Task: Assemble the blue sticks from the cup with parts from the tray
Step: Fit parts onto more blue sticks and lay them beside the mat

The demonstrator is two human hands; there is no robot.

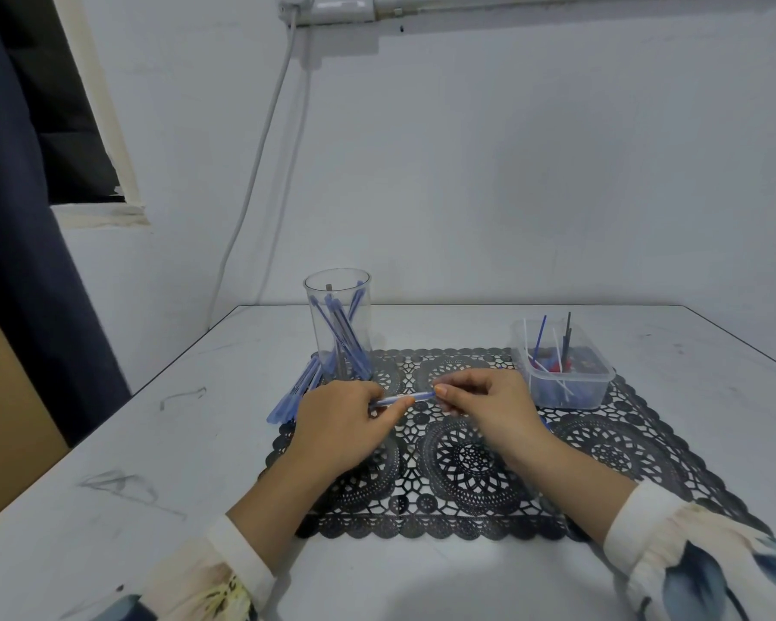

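Your sleeves [225, 571], cream-cuffed with a printed pattern, sat lowest in view at the near edge of the worktop [175, 441]. Both forearms reached forward over a black lace-pattern mat [462, 468].

Hands: your left hand [337, 423] and right hand [489, 405] met above the mat's far half, both clamped on one blue stick [404, 400]. The left curled round its left part; the right pinched its right end between thumb and fingertips. The stick lay roughly level, held off the mat.

A clear cup [338, 324] stood upright at the mat's far left corner, with several blue sticks leaning inside. A loose bundle [294, 394] of blue sticks lay just left of the cup.

A clear plastic tray [565, 378] sat at the mat's far right corner. Thin white, blue and dark rods [542, 336] stood up in it, with small red and blue parts at the bottom.

A white cable [265, 141] ran down the wall behind the cup.
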